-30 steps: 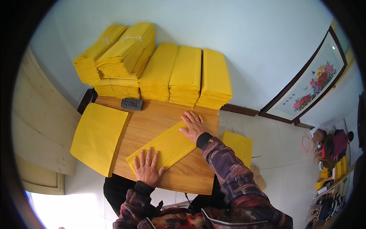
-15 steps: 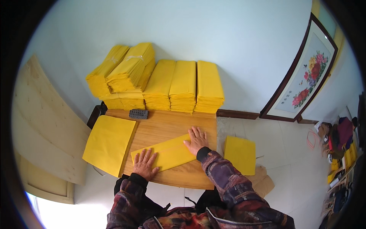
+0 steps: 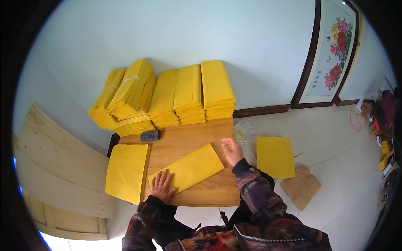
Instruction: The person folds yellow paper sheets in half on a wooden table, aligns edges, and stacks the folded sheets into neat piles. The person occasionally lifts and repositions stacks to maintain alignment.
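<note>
Left hand [image 3: 162,186] lies flat, spread, on yellow sheet [image 3: 194,166]; right hand [image 3: 233,152] hangs curled off it, hold unclear. Yellow stacks [image 3: 189,90], grey block [image 3: 149,136] occupy back of table [image 3: 192,138].

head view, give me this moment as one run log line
left hand: on long yellow piece | right hand: off it, partly curled | dark gray block: near yellow stacks

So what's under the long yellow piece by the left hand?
The long yellow piece lies on the wooden table, and bare wood shows beside it. The left hand rests on its left end. The part directly beneath is covered, so I can't see if anything's hidden there.
</note>
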`<action>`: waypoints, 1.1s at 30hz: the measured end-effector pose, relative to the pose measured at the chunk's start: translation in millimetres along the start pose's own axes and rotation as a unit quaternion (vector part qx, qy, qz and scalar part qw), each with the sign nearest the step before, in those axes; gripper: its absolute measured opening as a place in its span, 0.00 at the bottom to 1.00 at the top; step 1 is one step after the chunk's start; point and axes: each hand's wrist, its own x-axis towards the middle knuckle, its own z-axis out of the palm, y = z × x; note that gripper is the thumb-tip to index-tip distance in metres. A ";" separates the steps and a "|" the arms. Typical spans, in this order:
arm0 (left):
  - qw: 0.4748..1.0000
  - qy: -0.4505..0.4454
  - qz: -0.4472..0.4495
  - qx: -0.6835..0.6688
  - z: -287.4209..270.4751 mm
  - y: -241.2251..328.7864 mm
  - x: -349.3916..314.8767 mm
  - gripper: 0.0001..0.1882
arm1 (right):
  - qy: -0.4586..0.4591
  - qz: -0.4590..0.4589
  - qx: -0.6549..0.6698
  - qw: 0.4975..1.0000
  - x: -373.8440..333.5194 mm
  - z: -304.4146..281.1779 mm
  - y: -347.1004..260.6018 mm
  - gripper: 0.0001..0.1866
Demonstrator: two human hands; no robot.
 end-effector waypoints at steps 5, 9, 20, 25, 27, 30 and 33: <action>0.993 -0.029 -0.005 -0.118 -48.0 -0.7 29.4 0.35 | 0.105 -0.019 0.099 0.989 41.5 -56.3 4.5 0.16; 0.953 0.021 0.069 -0.293 -82.5 42.9 94.7 0.31 | 0.133 0.004 0.130 0.983 85.8 -76.1 -4.3 0.25; 0.816 0.082 -0.032 -0.572 -68.3 144.2 271.4 0.36 | -0.005 -0.039 0.182 0.982 159.1 -80.7 -39.8 0.45; 0.777 0.120 -0.089 -0.611 -61.5 150.1 284.3 0.38 | -0.048 -0.060 0.217 0.973 177.3 -69.4 -35.6 0.48; 0.768 0.125 -0.077 -0.624 -58.8 154.2 283.6 0.38 | -0.066 -0.065 0.234 0.968 184.3 -65.2 -31.4 0.47; 0.768 0.123 -0.104 -0.620 -53.7 153.1 277.9 0.36 | -0.063 -0.028 0.265 0.962 189.4 -68.8 -22.1 0.44; 0.760 0.124 -0.130 -0.625 -34.2 153.9 272.6 0.31 | -0.058 0.046 0.371 0.926 198.2 -73.6 -13.1 0.32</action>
